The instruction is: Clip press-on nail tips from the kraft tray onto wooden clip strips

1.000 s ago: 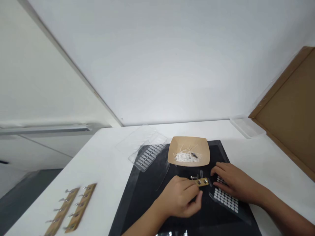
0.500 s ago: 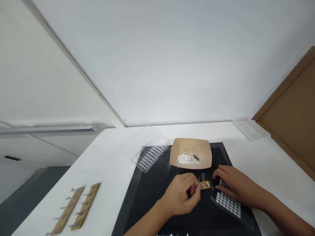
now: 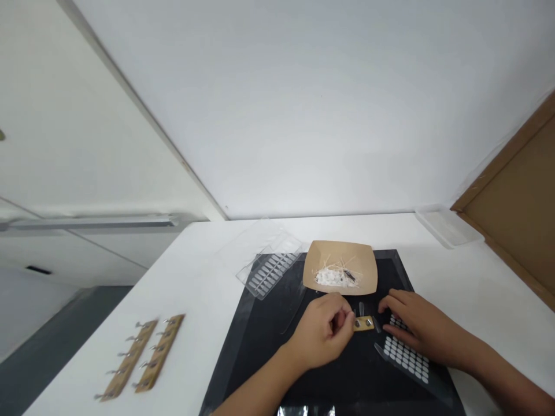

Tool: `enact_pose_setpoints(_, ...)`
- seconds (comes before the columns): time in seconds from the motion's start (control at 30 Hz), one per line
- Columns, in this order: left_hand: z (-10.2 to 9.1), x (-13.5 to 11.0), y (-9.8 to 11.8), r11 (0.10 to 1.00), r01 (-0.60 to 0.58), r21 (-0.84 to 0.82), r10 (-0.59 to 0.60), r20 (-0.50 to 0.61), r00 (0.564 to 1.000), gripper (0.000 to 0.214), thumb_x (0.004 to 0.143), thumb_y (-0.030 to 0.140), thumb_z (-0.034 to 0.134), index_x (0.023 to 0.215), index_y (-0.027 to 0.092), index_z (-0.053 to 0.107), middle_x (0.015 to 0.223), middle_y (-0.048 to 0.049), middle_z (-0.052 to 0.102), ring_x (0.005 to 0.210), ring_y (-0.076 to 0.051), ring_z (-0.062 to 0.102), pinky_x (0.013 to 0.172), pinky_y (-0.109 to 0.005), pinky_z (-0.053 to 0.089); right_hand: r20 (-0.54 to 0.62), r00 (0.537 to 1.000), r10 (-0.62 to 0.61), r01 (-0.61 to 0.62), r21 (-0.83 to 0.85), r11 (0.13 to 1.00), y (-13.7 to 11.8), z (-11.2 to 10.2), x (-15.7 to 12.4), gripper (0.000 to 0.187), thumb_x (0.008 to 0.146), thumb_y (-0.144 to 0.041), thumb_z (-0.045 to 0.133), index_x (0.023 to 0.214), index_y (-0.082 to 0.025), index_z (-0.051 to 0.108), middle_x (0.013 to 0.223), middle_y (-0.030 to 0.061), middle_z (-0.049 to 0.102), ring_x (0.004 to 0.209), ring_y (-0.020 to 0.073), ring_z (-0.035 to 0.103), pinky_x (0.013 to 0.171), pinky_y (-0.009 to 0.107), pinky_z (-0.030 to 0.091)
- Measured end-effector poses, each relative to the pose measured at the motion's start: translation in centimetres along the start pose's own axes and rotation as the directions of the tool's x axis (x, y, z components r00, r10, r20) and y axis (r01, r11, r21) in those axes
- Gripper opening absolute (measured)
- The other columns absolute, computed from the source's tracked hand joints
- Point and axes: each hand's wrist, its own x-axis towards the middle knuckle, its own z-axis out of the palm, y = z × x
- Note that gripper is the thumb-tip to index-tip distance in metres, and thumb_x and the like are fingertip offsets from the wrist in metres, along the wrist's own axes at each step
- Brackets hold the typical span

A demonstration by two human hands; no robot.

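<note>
My left hand (image 3: 326, 337) is curled with its fingertips pinched on the left end of a small wooden strip with metal clips (image 3: 364, 323), which lies on a black mat (image 3: 260, 352). My right hand (image 3: 416, 328) rests with fingers spread over a sheet of white oval stickers (image 3: 405, 357), fingertips close to the strip's right end. Behind the strip, a brown paper tray (image 3: 340, 267) holds white scraps, thin sticks and a dark small item.
A clear plastic tray of nail tips (image 3: 269, 271) lies at the mat's far left corner. Two longer wooden clip strips (image 3: 143, 356) sit on the white table at the left. A clear lid (image 3: 446, 226) and a brown board (image 3: 520, 202) are at the right.
My left hand has shifted slightly right and closed tighter on the strip's end. The camera has drifted, so everything sits a little further right in view.
</note>
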Motion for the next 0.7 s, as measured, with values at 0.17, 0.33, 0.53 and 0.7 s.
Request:
enact_pose_setpoints(0.17,0.3,0.1,0.0,0.984,0.148,-0.097,-0.15,-0.013,0.989,0.019,0.094,0.026,0.06,0.077,0.017,0.061,0.066,0.0018,0.057,0.057,-0.01,0.049,0.056,-0.022,0.036,-0.008,1.0,-0.017,0.017,0.002,1.0,0.1,0.0,-0.1,0.016,0.101,-0.026,0.062,0.117,-0.026,0.059,0.111,0.0066,0.063,0.1,0.0266,0.062,0.086,0.042,0.05)
enact_pose_setpoints(0.33,0.6,0.0,-0.6,0.955,0.227,-0.192,-0.24,-0.046,0.97,0.027,0.098,0.035,0.057,0.079,0.017,0.061,0.064,0.0016,0.057,0.057,-0.011,0.052,0.056,-0.022,0.04,-0.007,1.0,-0.017,0.017,0.001,1.0,0.0,-0.2,-0.2,0.015,0.102,-0.029,0.061,0.117,-0.026,0.059,0.111,0.0064,0.064,0.099,0.0264,0.062,0.086,0.042,0.05)
enact_pose_setpoints(0.53,-1.3,0.5,-0.9,0.994,0.068,0.088,-0.053,-0.16,0.986,0.024,0.1,0.03,0.053,0.079,0.018,0.06,0.065,0.0024,0.055,0.058,-0.011,0.051,0.059,-0.024,0.04,-0.013,1.0,-0.021,0.021,-0.01,1.0,-0.2,-0.4,-0.2,0.016,0.101,-0.028,0.063,0.116,-0.025,0.058,0.113,0.0063,0.065,0.101,0.0268,0.063,0.088,0.044,0.05)
enact_pose_setpoints(0.7,-3.8,0.8,-0.5,0.836,-0.129,0.534,0.126,0.043,0.991,0.009,0.091,0.02,0.053,0.087,0.019,0.061,0.075,-0.0014,0.061,0.071,-0.017,0.059,0.066,-0.029,0.044,-0.022,0.999,-0.028,0.028,-0.022,0.999,0.1,-0.2,-0.2,0.017,0.101,-0.029,0.063,0.117,-0.025,0.06,0.113,0.0067,0.066,0.101,0.0269,0.063,0.088,0.044,0.051)
